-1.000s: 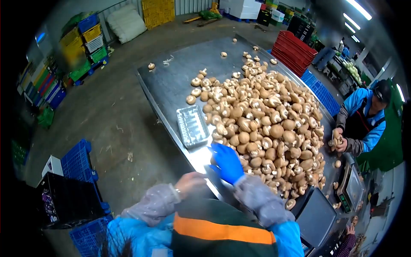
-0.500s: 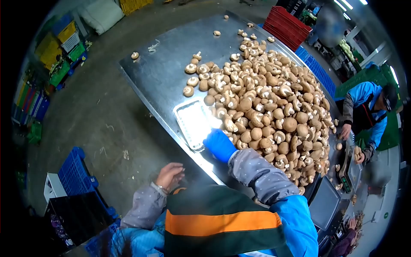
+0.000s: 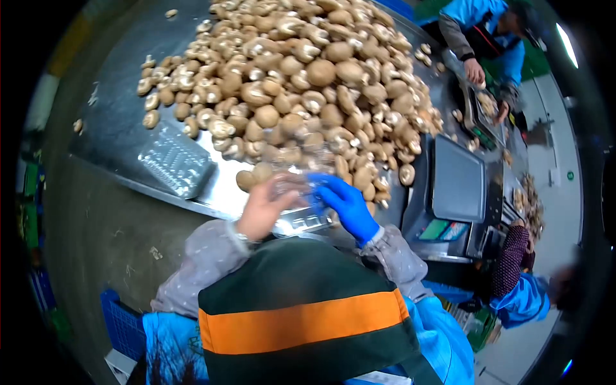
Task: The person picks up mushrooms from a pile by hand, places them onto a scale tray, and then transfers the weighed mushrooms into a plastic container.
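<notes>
A clear plastic tray (image 3: 296,204) sits between both hands at the near edge of the steel desk (image 3: 114,131), just below the heap of shiitake mushrooms (image 3: 301,83). The bare left hand (image 3: 264,210) curls around its left side; the blue-gloved right hand (image 3: 344,203) grips its right side. Another empty tray (image 3: 176,160) lies to the left and a scale (image 3: 457,179) to the right. A co-worker (image 3: 478,32) stands across the desk.
</notes>
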`<move>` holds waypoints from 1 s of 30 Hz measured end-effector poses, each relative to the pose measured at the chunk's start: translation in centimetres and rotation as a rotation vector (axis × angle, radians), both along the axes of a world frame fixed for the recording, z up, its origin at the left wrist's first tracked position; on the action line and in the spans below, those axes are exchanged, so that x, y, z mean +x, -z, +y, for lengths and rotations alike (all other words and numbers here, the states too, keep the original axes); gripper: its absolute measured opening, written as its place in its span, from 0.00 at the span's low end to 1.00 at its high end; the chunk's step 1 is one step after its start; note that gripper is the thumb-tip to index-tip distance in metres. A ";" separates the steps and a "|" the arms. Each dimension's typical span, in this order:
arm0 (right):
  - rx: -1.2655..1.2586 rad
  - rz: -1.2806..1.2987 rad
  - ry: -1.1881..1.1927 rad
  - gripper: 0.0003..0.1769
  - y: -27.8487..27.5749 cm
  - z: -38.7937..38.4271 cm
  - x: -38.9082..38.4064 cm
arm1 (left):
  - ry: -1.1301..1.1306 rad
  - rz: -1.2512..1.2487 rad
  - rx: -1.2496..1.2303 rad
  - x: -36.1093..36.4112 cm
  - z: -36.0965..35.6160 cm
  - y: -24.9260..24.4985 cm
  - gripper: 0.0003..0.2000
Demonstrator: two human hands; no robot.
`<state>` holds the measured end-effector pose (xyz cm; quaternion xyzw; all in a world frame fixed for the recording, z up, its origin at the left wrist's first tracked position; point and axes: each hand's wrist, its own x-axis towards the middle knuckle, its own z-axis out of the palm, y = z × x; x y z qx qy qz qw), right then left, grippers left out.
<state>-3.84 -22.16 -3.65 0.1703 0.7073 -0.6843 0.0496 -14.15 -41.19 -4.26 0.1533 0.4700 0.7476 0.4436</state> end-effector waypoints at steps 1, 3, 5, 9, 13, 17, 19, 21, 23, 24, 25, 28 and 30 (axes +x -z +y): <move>-0.118 -0.079 0.142 0.20 -2.4 0.7 1.8 | 0.052 0.127 -0.060 0.9 2.3 0.3 0.21; 0.047 -0.013 0.502 0.20 -2.8 3.9 6.6 | 0.120 0.245 -0.110 1.8 5.3 -0.2 0.27; 0.471 -0.049 0.706 0.21 -2.3 7.6 12.3 | 0.164 0.443 -0.387 2.0 5.8 1.1 0.34; 1.437 -0.417 0.457 0.25 1.0 10.6 19.0 | 0.478 0.500 -0.786 4.1 6.3 6.2 0.52; 1.423 -0.585 0.506 0.22 5.2 11.3 17.6 | 0.246 0.344 -0.794 4.8 9.2 10.2 0.56; 0.751 -0.297 0.658 0.19 10.0 13.0 17.6 | 0.056 0.025 -0.609 4.7 12.4 11.0 0.48; 0.587 -0.305 0.692 0.19 10.2 12.0 16.1 | 0.025 -0.165 -0.549 4.6 14.1 9.3 0.47; 0.238 -0.159 0.795 0.19 10.9 10.5 13.7 | 0.050 -0.089 -0.563 4.4 15.4 10.5 0.44; 0.073 -0.121 0.832 0.16 10.8 9.5 11.4 | 0.067 -0.103 -0.571 4.5 16.0 10.6 0.42; 0.112 -0.076 0.820 0.16 11.1 9.5 10.6 | 0.104 -0.074 -0.571 4.5 16.3 10.8 0.45; 0.190 -0.024 0.784 0.16 12.1 9.7 9.6 | 0.108 -0.007 -0.530 4.8 16.3 9.5 0.46; -0.178 -0.096 0.835 0.16 12.8 10.2 9.4 | 0.111 0.182 -0.483 5.3 16.1 8.1 0.51; -0.234 -0.083 0.768 0.15 12.9 10.6 9.6 | 0.197 0.318 -0.448 5.5 16.0 6.5 0.52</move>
